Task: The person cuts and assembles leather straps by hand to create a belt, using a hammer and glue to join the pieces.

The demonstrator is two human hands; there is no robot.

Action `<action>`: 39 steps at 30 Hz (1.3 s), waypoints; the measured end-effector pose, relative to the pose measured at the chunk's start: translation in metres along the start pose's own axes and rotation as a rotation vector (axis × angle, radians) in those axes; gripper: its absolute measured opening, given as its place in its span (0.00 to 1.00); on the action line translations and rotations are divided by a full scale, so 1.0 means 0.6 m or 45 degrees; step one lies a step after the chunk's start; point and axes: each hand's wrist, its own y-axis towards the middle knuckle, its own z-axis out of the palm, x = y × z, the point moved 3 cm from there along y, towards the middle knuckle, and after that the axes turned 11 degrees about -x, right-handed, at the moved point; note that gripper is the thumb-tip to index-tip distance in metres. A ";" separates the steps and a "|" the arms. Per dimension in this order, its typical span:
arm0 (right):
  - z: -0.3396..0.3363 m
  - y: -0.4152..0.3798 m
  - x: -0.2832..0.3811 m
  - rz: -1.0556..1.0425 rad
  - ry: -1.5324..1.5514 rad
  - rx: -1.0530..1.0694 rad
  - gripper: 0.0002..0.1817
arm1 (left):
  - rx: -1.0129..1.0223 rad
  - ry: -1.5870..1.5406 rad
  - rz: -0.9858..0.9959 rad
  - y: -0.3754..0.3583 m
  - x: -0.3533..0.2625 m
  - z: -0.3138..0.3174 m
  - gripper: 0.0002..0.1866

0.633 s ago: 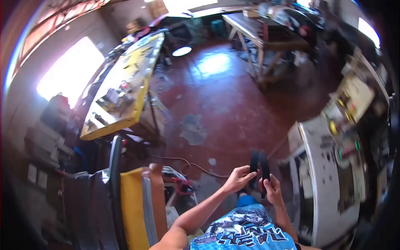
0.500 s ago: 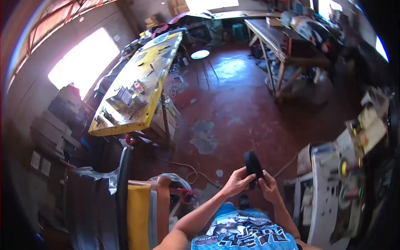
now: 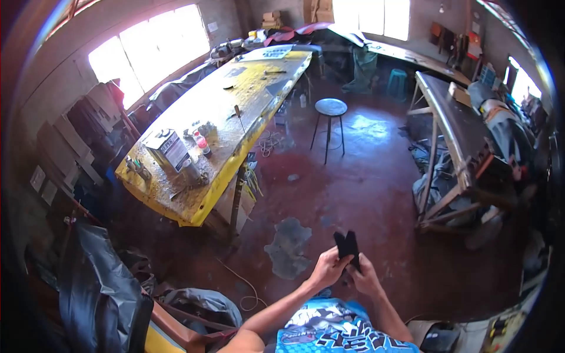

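One red floor [image 3: 365, 176] runs beneath everything we inspected, marked by a grey worn patch [image 3: 287, 250] just beyond the person's hands. To the left we record a long counter [image 3: 206, 109] with a yellow edge; to the right, a wooden-legged counter [image 3: 450, 132] with a dark top and heaped material along its outer side. Between them, well apart from the person, we note a round stool [image 3: 331, 107], upright on thin legs.

At the near end of the long counter we find a box [image 3: 168, 148] and, just beside it, a bottle [image 3: 201, 143]; we judge this grouping keeps small supplies together and leaves the longer stretch for flat pieces.

Both hands meet in front of the blue printed shirt [image 3: 341, 326]. The left hand [image 3: 331, 267] is closed, thumb laid over the side of a black strip [image 3: 348, 244]; the right hand [image 3: 365, 275] is closed narrowly about its lower part. The strip stands up from the grip, its upper ends parted in a V. We cannot tell whether it is one folded length or two. In our judgement, the two-handed hold keeps the layers pressed together and within the person's sight
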 end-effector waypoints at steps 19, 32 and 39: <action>0.103 1.367 0.357 -0.050 0.182 1.064 0.06 | -0.537 0.293 -0.067 1.261 -0.050 -0.348 0.11; 0.587 2.084 0.861 -1.209 0.310 0.911 0.20 | -0.895 0.917 0.566 1.968 -0.216 -1.070 0.14; 0.938 2.283 0.830 -0.953 0.166 1.081 0.12 | -1.824 1.119 0.049 2.068 0.041 -1.232 0.35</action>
